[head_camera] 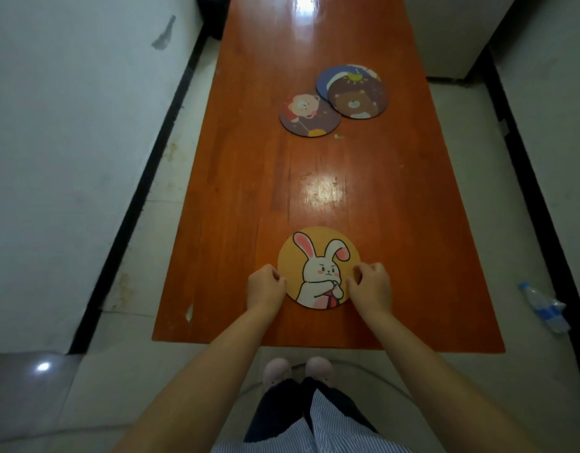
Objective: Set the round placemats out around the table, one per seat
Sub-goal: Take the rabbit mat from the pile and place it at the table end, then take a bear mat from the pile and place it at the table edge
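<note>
A yellow round placemat with a white rabbit (318, 261) lies flat near the close end of the long orange wooden table (242, 178). My left hand (265, 286) pinches its left rim and my right hand (370, 284) pinches its right rim. Farther up the table lie three more round placemats: a purple one with a pale bear (309, 116), a brown bear one (358, 99) that overlaps a dark blue moon one (331, 78) under it.
A white wall with a black skirting runs close along the table's left side. A crushed plastic bottle (543, 305) lies on the pale floor to the right. My feet in pink slippers (298, 371) stand at the table's near end.
</note>
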Demonstrator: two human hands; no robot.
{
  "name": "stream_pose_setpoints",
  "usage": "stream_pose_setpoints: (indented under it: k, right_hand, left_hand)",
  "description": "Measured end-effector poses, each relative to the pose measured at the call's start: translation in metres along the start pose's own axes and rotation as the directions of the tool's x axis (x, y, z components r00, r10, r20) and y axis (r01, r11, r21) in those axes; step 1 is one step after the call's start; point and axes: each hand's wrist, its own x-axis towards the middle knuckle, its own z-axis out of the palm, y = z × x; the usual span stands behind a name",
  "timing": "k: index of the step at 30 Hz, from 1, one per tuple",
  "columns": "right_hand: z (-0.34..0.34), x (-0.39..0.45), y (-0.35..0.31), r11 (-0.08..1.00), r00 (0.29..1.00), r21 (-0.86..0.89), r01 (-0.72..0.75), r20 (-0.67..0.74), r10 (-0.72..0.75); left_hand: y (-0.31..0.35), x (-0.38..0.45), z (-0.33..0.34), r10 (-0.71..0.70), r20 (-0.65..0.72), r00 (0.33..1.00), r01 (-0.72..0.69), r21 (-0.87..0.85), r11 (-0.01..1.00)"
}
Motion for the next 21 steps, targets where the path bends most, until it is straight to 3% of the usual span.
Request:
stream_pose_setpoints:
  k: [6,11,17,21]
  right_hand:
    - [0.0,0.0,-0.02,0.948,0.975,-0.238,0.212,-0.02,-0.223]
    - [0.018,0.009,-0.085,0.893,0.924,-0.255,0.371,0.0,-0.383]
    - [0.066,0.023,-0.19,0.875,0.905,-0.249,0.415,0.012,-0.426]
    - [0.1,0.034,-0.258,0.922,0.944,-0.22,0.319,-0.009,-0.329]
  left_hand:
    - [-0.013,0.01,-0.03,0.129,0.002,0.992,-0.126,0.237,0.963]
    - [-0.052,0.037,-0.084,0.279,-0.049,0.959,-0.23,0.444,0.866]
    - [-0.105,0.099,-0.158,0.355,0.003,0.935,-0.302,0.531,0.792]
    - [-0.136,0.141,-0.21,0.401,0.121,0.908,-0.4,0.533,0.746]
